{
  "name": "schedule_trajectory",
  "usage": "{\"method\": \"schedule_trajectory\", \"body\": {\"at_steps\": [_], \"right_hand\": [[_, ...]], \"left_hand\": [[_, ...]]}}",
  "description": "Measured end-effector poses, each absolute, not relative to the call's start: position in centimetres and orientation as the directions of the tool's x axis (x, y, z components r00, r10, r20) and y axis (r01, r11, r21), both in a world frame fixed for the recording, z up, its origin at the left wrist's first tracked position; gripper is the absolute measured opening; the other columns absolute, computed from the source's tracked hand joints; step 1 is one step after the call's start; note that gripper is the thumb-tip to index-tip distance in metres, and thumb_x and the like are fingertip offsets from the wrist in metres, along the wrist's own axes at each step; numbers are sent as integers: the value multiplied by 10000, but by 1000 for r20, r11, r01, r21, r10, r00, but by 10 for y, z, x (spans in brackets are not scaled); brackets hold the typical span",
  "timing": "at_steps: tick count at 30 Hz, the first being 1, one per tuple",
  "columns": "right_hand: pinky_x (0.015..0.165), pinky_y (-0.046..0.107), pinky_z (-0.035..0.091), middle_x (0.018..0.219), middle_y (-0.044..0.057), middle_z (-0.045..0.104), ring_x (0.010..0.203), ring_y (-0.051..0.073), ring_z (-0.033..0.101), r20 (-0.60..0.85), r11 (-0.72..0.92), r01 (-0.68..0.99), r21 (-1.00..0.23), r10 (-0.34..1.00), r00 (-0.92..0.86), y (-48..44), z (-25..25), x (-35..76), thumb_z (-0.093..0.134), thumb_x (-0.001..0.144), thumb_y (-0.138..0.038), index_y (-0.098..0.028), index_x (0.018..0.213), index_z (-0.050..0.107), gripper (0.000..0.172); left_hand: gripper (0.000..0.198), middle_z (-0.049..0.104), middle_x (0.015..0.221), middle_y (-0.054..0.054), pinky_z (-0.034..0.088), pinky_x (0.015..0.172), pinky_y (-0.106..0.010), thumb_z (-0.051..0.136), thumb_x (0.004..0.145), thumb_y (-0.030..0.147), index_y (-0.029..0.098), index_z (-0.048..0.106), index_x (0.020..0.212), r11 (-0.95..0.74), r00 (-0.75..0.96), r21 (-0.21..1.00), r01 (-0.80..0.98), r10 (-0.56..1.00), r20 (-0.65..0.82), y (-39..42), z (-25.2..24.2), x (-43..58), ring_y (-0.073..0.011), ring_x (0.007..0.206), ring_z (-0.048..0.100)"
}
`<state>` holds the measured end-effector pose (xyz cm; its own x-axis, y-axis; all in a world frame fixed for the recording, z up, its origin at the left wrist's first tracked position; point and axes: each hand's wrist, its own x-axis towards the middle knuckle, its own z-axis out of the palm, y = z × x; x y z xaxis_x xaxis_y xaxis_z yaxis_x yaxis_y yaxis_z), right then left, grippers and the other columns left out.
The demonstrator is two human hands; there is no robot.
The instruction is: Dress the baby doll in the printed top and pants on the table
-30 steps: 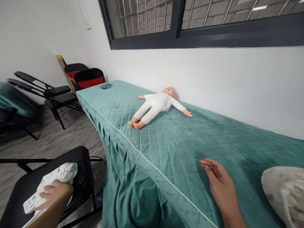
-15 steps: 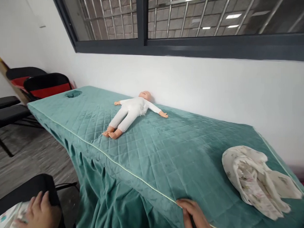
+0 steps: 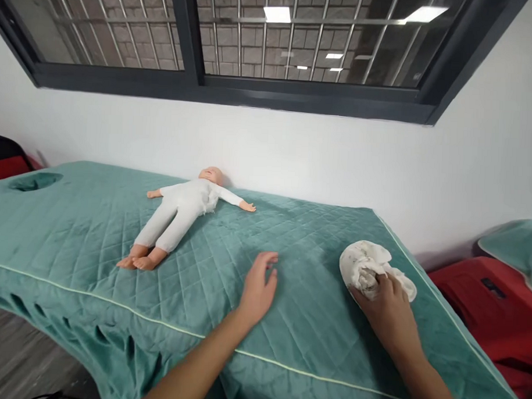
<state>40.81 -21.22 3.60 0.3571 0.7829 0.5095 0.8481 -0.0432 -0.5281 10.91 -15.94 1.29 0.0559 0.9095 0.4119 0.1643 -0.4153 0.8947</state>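
Note:
My right hand [image 3: 388, 311] grips a crumpled white floral cloth [image 3: 363, 258], perhaps a baby garment, near the right end of the green quilted table cover [image 3: 305, 323]. Its fingers are curled into the folds, so part of the cloth is hidden. Over the middle of the cover, my left hand [image 3: 258, 289] is held with thumb and fingers apart and nothing in it. Further back and left, a baby doll [image 3: 182, 202] in a white suit lies on its back, arms spread and feet toward the front edge.
A white wall with a dark-framed window [image 3: 304, 96] rises behind the table. The cover has a hole [image 3: 35, 181] at the left end. Beyond the right edge stands a red case [image 3: 476, 306]; a red and black chair [image 3: 8, 161] shows at far left.
The view has turned to the right. My left hand has come from the chair at lower left to above the cover. My right hand has left the table's front edge and taken hold of the cloth.

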Motion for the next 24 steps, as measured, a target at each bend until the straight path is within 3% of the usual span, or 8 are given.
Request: {"method": "schedule_trajectory", "body": {"at_steps": [4,9,11,13,16,18,21,24], "right_hand": [[952,590,482,1198,181,638,1088,394,601,552,-45,934,-354,796,248,-202,24,406,556,878,-472,-220,1058,632,319],[1016,449,480,1234,106,630,1162,298,602,571,321,792,-519,820,42,-178,48,359,577,929,-384,-275,1175,626,274],[1037,452,460,1230,93,640,1192,299,589,579,435,724,-535,813,-61,-160,57,334,642,900,-370,-280,1086,646,206],[1038,458,452,1167,75,661,1182,297,585,545,498,642,-583,826,-145,-139,60,315,693,867,-355,-270,918,638,114],[995,426,480,1049,44,664,1078,258,609,437,466,438,-769,883,-172,-114,54,305,726,839,-406,-242,762,582,231],[953,391,498,990,30,652,1001,228,617,360,382,309,-871,924,-128,-107,46,308,725,836,-458,-228,700,536,327],[958,373,489,1016,36,667,1000,218,621,301,312,262,-913,950,-83,-109,38,313,727,836,-453,-221,662,503,367],[1019,383,455,1163,64,678,1098,231,626,397,377,320,-869,918,-4,-114,35,314,700,846,-361,-216,644,511,312]], "left_hand": [[298,728,1180,-118,522,996,-431,612,907,247,221,679,1196,-276,223,959,68,941,255,-112,13,166,-232,1029,683],[480,600,1448,-122,473,1091,-396,672,913,398,238,615,1362,-271,450,945,-184,831,326,-102,14,176,-254,1308,577],[557,571,1483,-114,443,1128,-370,712,886,389,236,568,1402,-192,385,930,-314,869,310,-102,13,171,-245,1359,541],[558,641,1385,-91,470,1081,-345,738,859,375,237,562,1371,-85,247,903,-421,947,205,-99,11,167,-224,1262,605],[342,716,1062,-21,521,847,-282,692,844,314,227,632,1170,-18,32,882,-470,999,38,-92,9,163,-171,929,666],[228,691,939,-2,498,765,-268,621,835,247,220,665,1057,-41,-40,915,-401,999,27,-89,11,162,-159,823,629],[224,692,1061,-36,487,914,-303,587,798,172,217,719,972,-176,-120,957,-229,981,152,-90,15,160,-197,1000,632],[272,690,1202,-51,436,1062,-327,604,781,162,224,744,1006,-261,-215,940,-221,953,214,-92,20,157,-225,1173,608]]}}
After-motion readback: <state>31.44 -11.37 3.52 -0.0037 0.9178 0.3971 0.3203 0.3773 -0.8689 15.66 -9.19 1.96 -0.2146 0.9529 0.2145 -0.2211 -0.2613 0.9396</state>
